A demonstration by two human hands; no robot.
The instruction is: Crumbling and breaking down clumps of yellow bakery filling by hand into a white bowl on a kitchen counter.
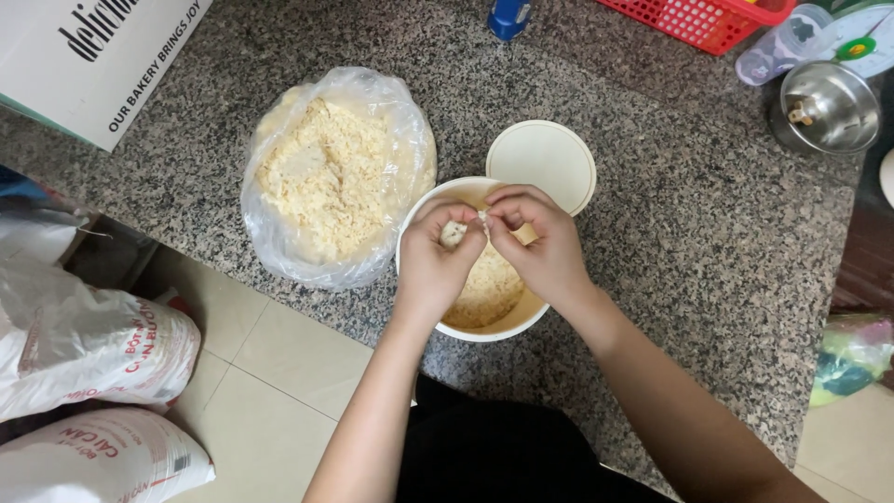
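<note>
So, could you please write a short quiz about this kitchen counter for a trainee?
1. True or false: both hands pinch a small pale piece above the round tub.
2. What lies just behind the tub? A) a flat round lid B) a knife
3. Which side of the tub is the open plastic bag of crumbs on?

Key: 1 true; 2 A; 3 the person's left.

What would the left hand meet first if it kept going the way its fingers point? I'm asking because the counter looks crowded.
Most likely the right hand: the left hand points up and right, fingertips already pinching a small pale bit with it over the cream round plastic tub. Beyond lies the tub's round cream lid, though depth is unclear.
</note>
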